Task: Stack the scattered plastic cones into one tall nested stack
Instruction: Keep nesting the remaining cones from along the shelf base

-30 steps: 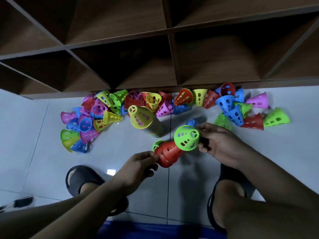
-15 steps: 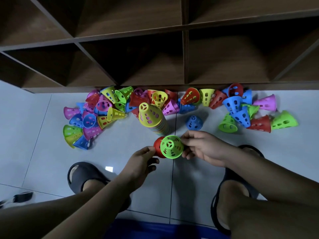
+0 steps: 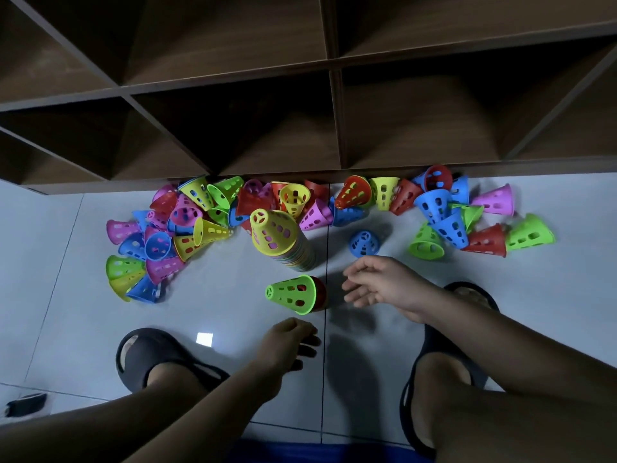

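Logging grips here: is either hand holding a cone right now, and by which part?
Nothing is held. The left hand and right hand are both empty; the green cone lies on its side between them, untouched.

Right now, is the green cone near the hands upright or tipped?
Tipped. The green cone lies on its side on the floor, narrow end pointing left, a red cone showing at its wide end.

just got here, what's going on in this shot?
A person is nesting plastic cones on a tiled floor. Both hands are empty. The left hand hovers near a green cone that lies on its side, nested over a red cone. The right hand is open just right of it. Behind them stands the nested stack, yellow on top. Many loose cones lie scattered along the shelf base.
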A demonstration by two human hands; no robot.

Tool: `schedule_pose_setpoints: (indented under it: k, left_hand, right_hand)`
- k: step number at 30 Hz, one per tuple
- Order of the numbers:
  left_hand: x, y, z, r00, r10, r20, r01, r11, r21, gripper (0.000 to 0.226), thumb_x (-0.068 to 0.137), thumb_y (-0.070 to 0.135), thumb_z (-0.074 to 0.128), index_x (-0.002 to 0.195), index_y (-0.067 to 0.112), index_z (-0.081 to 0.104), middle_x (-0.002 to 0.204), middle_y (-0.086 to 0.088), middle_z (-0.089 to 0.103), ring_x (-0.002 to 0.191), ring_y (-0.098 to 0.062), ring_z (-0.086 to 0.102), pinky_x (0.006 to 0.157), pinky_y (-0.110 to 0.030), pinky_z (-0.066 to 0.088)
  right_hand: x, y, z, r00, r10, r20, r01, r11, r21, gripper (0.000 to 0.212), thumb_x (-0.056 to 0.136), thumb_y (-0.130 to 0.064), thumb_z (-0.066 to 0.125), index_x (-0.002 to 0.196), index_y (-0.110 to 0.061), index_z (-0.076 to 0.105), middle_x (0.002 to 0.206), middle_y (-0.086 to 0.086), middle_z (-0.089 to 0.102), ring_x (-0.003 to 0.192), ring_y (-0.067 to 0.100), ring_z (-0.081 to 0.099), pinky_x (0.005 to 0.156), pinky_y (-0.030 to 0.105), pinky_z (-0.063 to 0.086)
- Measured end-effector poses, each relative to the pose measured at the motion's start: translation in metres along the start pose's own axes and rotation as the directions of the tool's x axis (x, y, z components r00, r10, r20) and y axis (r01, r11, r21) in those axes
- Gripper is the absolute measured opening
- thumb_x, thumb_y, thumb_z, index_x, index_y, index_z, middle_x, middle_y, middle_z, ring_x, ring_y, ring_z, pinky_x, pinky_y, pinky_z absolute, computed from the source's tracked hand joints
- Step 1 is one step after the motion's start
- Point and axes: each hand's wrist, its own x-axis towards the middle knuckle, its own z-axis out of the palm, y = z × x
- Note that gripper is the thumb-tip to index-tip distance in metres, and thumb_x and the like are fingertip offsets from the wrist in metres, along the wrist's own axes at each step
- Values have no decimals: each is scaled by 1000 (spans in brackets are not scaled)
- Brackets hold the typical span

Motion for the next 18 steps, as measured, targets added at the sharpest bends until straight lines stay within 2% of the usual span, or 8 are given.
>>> schedule_pose_setpoints:
  k: [4, 9, 11, 15, 16, 18]
  left_hand:
    - [2, 12, 36, 994, 17, 112, -21, 999, 30, 25, 106, 26, 57, 113, 6, 69, 101, -7, 80, 79, -18, 70, 65, -28, 44]
    - [5, 39, 75, 974, 135, 179, -146, 988, 51, 22, 106, 26, 56, 112, 10, 70, 98, -5, 80, 78, -15, 71, 63, -28, 45]
    - [5, 53, 89, 967, 204, 150, -213, 976, 46, 18, 105, 25, 58, 111, 13, 70, 99, -6, 80, 77, -15, 72, 63, -29, 46]
    - [16, 81, 106, 932, 361, 43, -363, 931, 48, 13, 102, 17, 61, 113, 20, 65, 103, -6, 78, 71, -9, 71, 57, -22, 49]
    - [21, 87, 107, 919, 393, 21, -394, 918, 40, 16, 101, 16, 62, 115, 22, 63, 104, -8, 77, 70, -11, 71, 58, -25, 52]
    - [30, 100, 110, 905, 426, -14, -424, 904, 55, 24, 100, 20, 65, 119, 31, 58, 104, -10, 74, 75, -17, 74, 64, -42, 61]
  right_hand:
    - [1, 10, -23, 991, -16, -132, 23, 998, 54, 15, 104, -16, 62, 115, -7, 67, 106, 14, 78, 94, 28, 79, 81, 39, 62]
    - [3, 25, -46, 946, -8, -325, 63, 985, 158, 13, 103, -9, 61, 114, -9, 66, 110, 14, 76, 94, 29, 78, 78, 38, 61]
    - [4, 31, -55, 903, -29, -428, 111, 979, 169, 16, 101, -9, 63, 114, -17, 67, 112, 13, 75, 93, 26, 78, 79, 38, 62]
    - [2, 37, -70, 830, -113, -547, 177, 982, 67, 27, 102, -12, 62, 118, -34, 64, 114, 5, 70, 91, 19, 78, 80, 40, 65]
    - [2, 37, -74, 820, -127, -558, 185, 981, 50, 30, 102, -14, 63, 120, -38, 63, 116, 3, 68, 91, 19, 78, 81, 43, 66]
    - [3, 37, -80, 811, -135, -569, 201, 978, 55, 38, 101, -15, 65, 125, -44, 61, 120, 1, 66, 91, 19, 78, 82, 45, 66]
